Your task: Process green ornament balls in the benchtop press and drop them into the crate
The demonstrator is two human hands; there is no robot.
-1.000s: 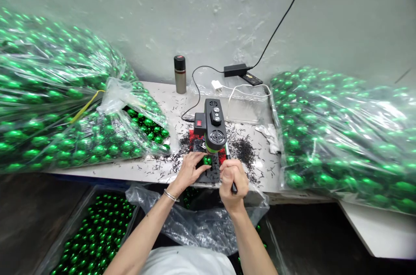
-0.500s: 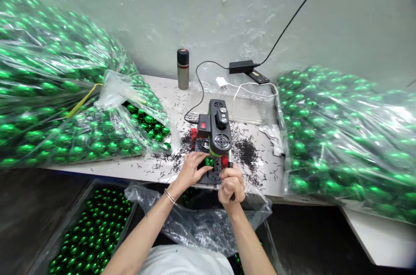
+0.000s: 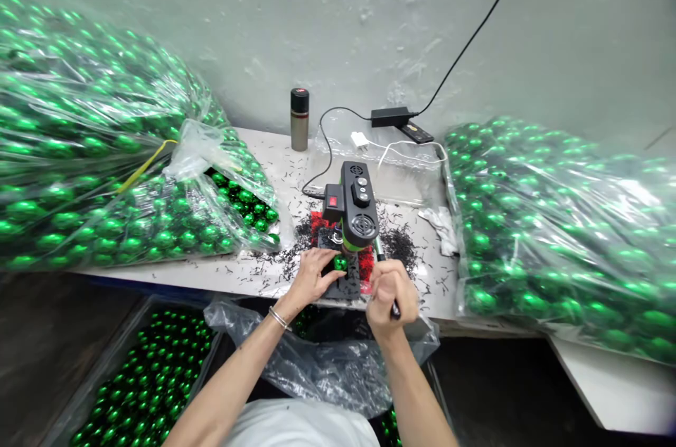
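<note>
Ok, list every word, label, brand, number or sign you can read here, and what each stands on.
No text can be read.
Red mark on the black cap of the bottle: too small.
Gold mark on the flat black object: too small.
Any marking on the red switch of the black machine: too small.

left block: bulging bag (image 3: pixel 105 179) | right block: second bag (image 3: pixel 560 236) | centre block: machine (image 3: pixel 359 208) | passable: tabletop (image 3: pixel 279 165) left of machine
</note>
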